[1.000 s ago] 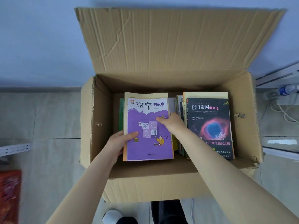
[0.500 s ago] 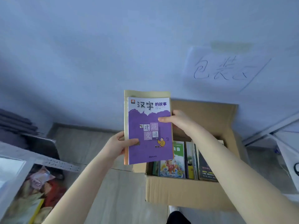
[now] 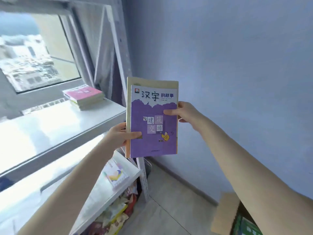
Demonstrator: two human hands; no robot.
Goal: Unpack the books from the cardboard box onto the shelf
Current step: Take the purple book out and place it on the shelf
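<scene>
Head view: purple paperback books (image 3: 153,133) now lifted from brown cardboard box (image 3: 225,216) toward white shelf (image 3: 50,126); left hand (image 3: 118,136) and right hand (image 3: 188,112) pinch the edges.

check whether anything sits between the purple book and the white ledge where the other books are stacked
Nothing visible does. The left hand and right hand hold the purple book in open air, right of the white ledge; the ledge beside the stack of books lies bare.

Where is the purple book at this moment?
In the head view the purple book is at centre, held upright in the air, the left hand on its left edge and the right hand on its right edge, beside the white ledge.
</scene>
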